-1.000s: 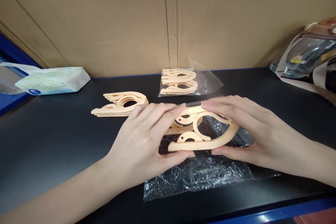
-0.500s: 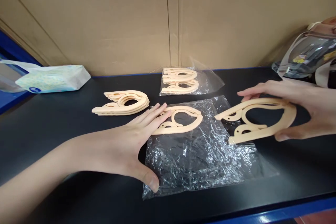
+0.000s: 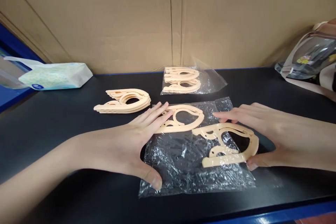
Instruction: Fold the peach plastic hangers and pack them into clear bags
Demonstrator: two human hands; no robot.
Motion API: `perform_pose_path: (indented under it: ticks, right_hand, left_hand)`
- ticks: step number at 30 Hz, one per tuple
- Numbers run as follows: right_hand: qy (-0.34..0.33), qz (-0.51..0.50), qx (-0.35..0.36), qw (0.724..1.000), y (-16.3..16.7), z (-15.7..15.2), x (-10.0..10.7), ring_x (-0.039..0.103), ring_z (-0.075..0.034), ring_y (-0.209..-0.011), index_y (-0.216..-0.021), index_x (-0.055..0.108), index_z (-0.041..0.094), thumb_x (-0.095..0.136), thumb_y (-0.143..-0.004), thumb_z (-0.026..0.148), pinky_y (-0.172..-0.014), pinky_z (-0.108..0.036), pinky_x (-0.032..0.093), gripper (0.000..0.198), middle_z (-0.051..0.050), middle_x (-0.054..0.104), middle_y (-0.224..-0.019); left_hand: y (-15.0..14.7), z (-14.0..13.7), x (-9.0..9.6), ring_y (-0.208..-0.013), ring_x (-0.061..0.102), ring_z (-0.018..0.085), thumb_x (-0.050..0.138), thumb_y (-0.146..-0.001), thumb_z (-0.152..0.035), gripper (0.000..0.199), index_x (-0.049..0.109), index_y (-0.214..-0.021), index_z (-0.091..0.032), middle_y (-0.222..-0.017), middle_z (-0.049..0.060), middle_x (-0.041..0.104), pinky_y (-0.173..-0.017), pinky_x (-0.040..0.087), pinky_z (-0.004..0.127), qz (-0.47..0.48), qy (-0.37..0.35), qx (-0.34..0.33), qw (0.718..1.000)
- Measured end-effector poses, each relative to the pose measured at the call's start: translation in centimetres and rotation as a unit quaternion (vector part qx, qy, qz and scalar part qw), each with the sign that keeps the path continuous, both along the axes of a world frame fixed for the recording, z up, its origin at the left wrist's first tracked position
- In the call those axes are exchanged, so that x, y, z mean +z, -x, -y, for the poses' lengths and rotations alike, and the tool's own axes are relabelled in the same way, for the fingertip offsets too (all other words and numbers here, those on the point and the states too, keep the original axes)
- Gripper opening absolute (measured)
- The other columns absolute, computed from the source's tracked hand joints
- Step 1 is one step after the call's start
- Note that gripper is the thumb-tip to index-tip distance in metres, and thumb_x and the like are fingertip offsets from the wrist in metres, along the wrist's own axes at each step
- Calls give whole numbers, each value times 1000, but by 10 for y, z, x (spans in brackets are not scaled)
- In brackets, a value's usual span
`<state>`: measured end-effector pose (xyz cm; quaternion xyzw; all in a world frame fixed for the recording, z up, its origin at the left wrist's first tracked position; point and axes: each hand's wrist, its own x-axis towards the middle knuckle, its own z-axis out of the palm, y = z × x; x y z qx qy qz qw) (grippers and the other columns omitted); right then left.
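My left hand lies spread over the left side of a clear plastic bag, thumb out at the bag's lower edge. Its fingertips rest at a beige folding hanger at the bag's upper part. My right hand grips a second folding hanger by its rounded end, thumb below and fingers above. This hanger's two arm tips point left and overlap the bag; whether they are inside it or on top I cannot tell. A stack of similar folding hangers lies beyond my left hand.
Behind stands another clear bag holding several folding hangers. A tissue pack lies at the left, and a clear bottle with a strap at the right. Brown cardboard walls off the back of the black table.
My right hand has moved left and slightly down with its hanger, bringing the hanger's tips over the bag, close to the other hanger. My left hand stays nearly in place.
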<state>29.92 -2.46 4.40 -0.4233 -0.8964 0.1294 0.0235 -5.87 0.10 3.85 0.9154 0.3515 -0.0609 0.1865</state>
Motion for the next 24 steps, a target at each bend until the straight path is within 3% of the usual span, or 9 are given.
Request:
perform_pose_path:
  ticks: [4, 9, 15, 19, 24]
  right_hand:
    - [11, 13, -24, 1000, -14, -5, 1, 47, -40, -133, -151, 33, 43, 74, -72, 55, -99, -49, 50, 89, -1, 53, -147]
    - [36, 13, -56, 998, -5, -5, 3, 61, -36, -115, -149, 37, 43, 75, -72, 54, -82, -42, 56, 86, -5, 65, -129]
    - [43, -58, -28, 997, 28, 3, -1, 65, -26, -92, -147, 42, 37, 69, -76, 61, -77, -39, 54, 80, -4, 70, -105]
    - [65, -72, -29, 995, 21, 1, -2, 65, -22, -82, -148, 40, 40, 71, -77, 52, -73, -35, 54, 78, 0, 68, -93]
    - [109, -76, -27, 991, 13, -7, -3, 64, -21, -86, -149, 37, 41, 66, -84, 39, -77, -35, 54, 71, -1, 68, -94]
  left_hand:
    - [-5, 2, 1, -148, 6, 40, 66, -67, -77, 119, -1, -155, -32, -163, 9, -2, -112, 34, 57, -6, 1, 18, 1000]
    - [-6, 3, -1, -148, 3, 39, 63, -69, -78, 118, -1, -156, -32, -164, 7, -5, -113, 32, 57, -19, 2, 21, 1000]
    - [-3, 2, -2, -149, 2, 39, 62, -69, -79, 122, -10, -154, -31, -164, 8, -5, -114, 31, 56, -11, -11, 14, 1000]
    - [-5, 3, -1, -149, 1, 39, 60, -69, -80, 122, -12, -154, -31, -164, 8, -7, -114, 30, 55, -28, -3, 16, 999]
    - [-4, 4, -2, -149, 0, 39, 60, -69, -80, 120, -11, -154, -33, -164, 8, -9, -114, 30, 57, -31, -3, 12, 999]
